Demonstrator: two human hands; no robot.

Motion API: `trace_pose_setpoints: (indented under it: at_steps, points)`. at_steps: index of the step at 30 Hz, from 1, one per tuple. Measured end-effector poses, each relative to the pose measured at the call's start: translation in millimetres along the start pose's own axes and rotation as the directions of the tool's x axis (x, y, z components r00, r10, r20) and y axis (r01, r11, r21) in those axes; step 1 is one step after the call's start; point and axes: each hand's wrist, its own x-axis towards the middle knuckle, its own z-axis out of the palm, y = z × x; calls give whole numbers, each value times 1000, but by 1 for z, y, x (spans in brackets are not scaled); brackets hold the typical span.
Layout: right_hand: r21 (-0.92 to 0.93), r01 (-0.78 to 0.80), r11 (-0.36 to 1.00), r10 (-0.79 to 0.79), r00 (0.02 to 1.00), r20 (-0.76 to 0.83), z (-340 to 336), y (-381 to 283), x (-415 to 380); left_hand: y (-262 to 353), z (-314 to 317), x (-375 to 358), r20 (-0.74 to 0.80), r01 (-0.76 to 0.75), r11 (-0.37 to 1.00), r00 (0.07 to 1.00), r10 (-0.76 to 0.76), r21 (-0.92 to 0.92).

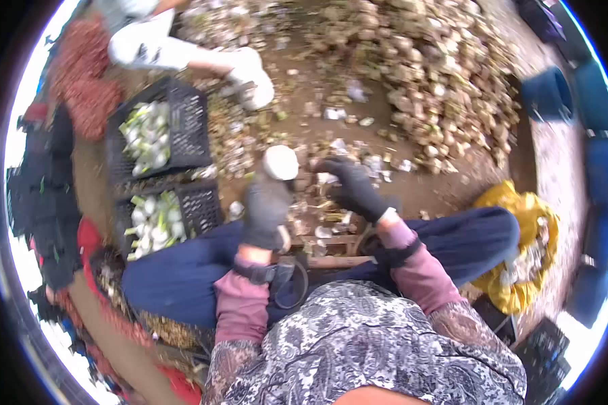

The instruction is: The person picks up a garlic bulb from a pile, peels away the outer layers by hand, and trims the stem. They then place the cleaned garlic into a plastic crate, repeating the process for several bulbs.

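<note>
My left hand (268,209), in a dark glove, is closed on a white garlic bulb (280,163) that shows at its fingertips. To the right, my right hand (352,187), also gloved, reaches inward with its fingers bent toward the bulb, a small gap apart. Motion blur hides whether anything is between its fingers. Below and between the hands lie garlic skins and stalk scraps (323,231) beside a wooden bar (338,261).
A large heap of garlic (425,74) lies at the upper right. Black crates (188,125) with trimmed white bulbs stand at the left. Another person's leg (182,55) extends in at the upper left. A yellow sack (510,290) rests by my right knee; a blue bucket (547,94) stands beyond.
</note>
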Motion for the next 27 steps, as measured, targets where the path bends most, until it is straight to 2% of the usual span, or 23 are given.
trace_pose_setpoints:
  at_steps: [1,2,3,4,5,6,7,8,9,10,11,12,14,15,17,20,23,24,27]
  points:
    - [61,-5,998,8,999,-52,6,5,-2,11,-14,-3,26,38,997,999,-36,-67]
    - [152,-120,981,118,993,24,-9,-7,1,35,-28,-14,28,92,922,996,-88,-376]
    - [224,-140,964,127,989,70,-13,6,7,63,-38,-24,-64,-82,910,996,61,-407]
    - [205,-254,945,249,967,51,-28,10,9,90,-40,-37,-271,-444,843,888,370,-304]
    - [199,-359,912,358,933,42,-38,12,11,116,-40,-49,-431,-727,665,663,613,-172]
    - [99,-361,927,367,929,-45,-41,33,10,129,-31,-58,-475,-835,531,528,704,-142]
    - [-2,-364,931,361,924,-130,-43,61,6,127,-11,-66,-455,-841,495,536,711,-218]
    - [-65,-452,889,434,881,-187,-49,82,1,118,14,-64,-394,-784,546,621,677,-295]
    - [-152,-462,874,393,855,-338,-32,138,-12,111,27,-60,-327,-717,594,696,639,-366]
    - [-100,-640,762,595,753,-282,-44,147,-19,105,18,-50,-248,-639,682,768,590,-357]
    - [-198,-715,670,649,694,-312,-51,161,-31,95,4,-36,-172,-554,761,831,529,-338]
    - [-251,-820,514,732,572,-369,-61,148,-36,81,-5,-23,-159,-496,822,869,469,-281]
    - [-219,-862,456,675,496,-547,-54,185,-70,40,20,1,-116,-284,902,959,259,-325]
    - [-285,-865,412,627,497,-601,-51,210,-87,28,26,7,-107,-218,951,974,198,-219]
    - [-301,-860,411,521,493,-697,-55,241,-115,12,32,19,-107,-78,997,991,78,-2]
    - [-100,-848,521,530,412,-741,-61,261,-125,-3,28,33,-230,-48,970,968,104,239]
    - [81,-775,627,616,429,-660,-59,271,-121,-11,26,44,-288,27,943,955,74,332]
    - [114,-794,597,622,369,-690,-55,275,-117,-13,26,44,-303,37,937,950,75,349]
    - [144,-729,669,530,333,-780,-57,298,-122,-17,28,44,-335,68,913,939,77,402]
